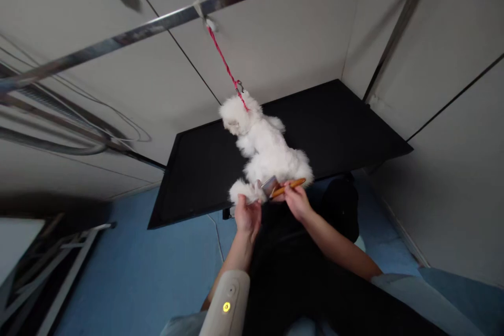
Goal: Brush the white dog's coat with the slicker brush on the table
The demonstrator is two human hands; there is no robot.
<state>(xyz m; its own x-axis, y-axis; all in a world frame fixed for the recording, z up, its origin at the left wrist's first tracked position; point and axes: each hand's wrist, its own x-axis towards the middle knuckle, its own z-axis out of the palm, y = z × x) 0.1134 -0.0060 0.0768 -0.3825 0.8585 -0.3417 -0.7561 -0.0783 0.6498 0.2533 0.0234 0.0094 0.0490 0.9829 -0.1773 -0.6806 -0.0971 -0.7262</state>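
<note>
A small white fluffy dog (271, 147) is on a black table (334, 121), its back end towards me and its head at the far side. My left hand (248, 215) is closed around the end of the dog's hind leg (240, 190), holding it out to the left. A slicker brush (289, 186) with a wooden handle is in my right hand (297, 202), its fingers wrapped round the handle. The brush's flat head is against or very close to the leg's fur, beside my left hand; exact contact is hard to see.
A pink cord (222, 55) runs from a metal bar (165, 22) down to the dog's neck. Below my left forearm is a pale device (228, 299) with a yellow light. Cables and a grey hose (59, 148) hang along the left wall. A white-framed rack (66, 278) stands lower left.
</note>
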